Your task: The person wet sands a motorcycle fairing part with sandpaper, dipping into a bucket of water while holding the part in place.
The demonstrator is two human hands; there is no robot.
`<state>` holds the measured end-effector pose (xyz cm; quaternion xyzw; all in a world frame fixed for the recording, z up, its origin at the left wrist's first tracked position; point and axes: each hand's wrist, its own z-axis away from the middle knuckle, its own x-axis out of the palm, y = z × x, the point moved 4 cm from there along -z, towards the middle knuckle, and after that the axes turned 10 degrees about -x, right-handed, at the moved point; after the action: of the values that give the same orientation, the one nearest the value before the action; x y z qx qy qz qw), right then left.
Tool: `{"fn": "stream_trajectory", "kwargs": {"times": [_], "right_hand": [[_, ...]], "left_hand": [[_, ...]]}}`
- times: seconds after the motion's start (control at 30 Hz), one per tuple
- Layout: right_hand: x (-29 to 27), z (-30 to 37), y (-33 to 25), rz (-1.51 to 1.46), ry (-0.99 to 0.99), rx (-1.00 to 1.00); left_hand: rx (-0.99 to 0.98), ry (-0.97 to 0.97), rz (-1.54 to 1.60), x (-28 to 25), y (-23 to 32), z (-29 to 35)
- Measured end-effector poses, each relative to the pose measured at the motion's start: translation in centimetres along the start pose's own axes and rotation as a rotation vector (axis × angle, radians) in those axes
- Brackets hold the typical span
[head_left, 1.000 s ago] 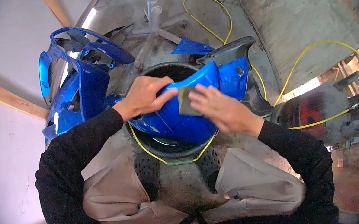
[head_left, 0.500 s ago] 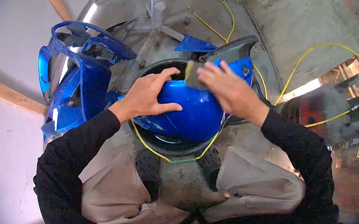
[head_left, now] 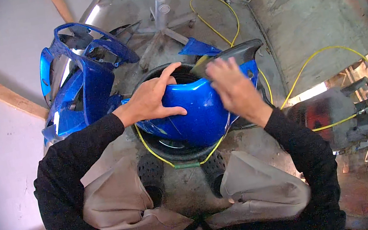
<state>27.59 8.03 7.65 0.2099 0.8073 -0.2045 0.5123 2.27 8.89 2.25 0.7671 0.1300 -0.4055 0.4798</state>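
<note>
A glossy blue motorcycle body panel [head_left: 194,118] rests tilted across a black bucket [head_left: 195,153], whose interior it partly hides. My left hand [head_left: 152,100] grips the panel's left part, thumb on the near face and fingers over the upper edge. At the panel's upper right edge, my right hand [head_left: 234,89] is closed on a flat yellow and dark-green sponge [head_left: 200,65]. Motion blurs that hand's fingers, and they cover much of the sponge. Beyond them, a black curved plastic piece [head_left: 243,50] lies behind the panel.
More blue motorcycle fairings [head_left: 89,81] lean by the left wall. A metal stand [head_left: 162,15] and a small blue piece [head_left: 197,47] are ahead. A yellow hose [head_left: 304,71] runs to a dark compressor-like machine [head_left: 328,114] on the right. My clogs [head_left: 150,175] flank the bucket.
My right hand has shifted slightly with the sponge, from the panel's face toward its upper edge. My left hand stays on the panel, its index finger raised a little more.
</note>
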Motion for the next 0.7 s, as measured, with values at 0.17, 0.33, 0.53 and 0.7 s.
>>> {"fn": "stream_trajectory", "kwargs": {"times": [0.17,0.33,0.53,0.7], "right_hand": [[1.8,0.5,-3.3,-0.132,-0.029,-0.329],[0.7,1.2,0.5,0.114,0.081,-0.027],[3.1,1.2,-4.0,-0.106,-0.106,-0.357],[1.0,0.7,-0.6,0.116,0.043,-0.107]], "left_hand": [[0.027,0.021,0.011,-0.2,0.3,0.0],[-0.042,-0.04,-0.01,-0.1,0.2,-0.1],[0.028,-0.003,0.016,-0.2,0.3,-0.1],[0.038,0.018,-0.017,-0.1,0.1,-0.2]]}}
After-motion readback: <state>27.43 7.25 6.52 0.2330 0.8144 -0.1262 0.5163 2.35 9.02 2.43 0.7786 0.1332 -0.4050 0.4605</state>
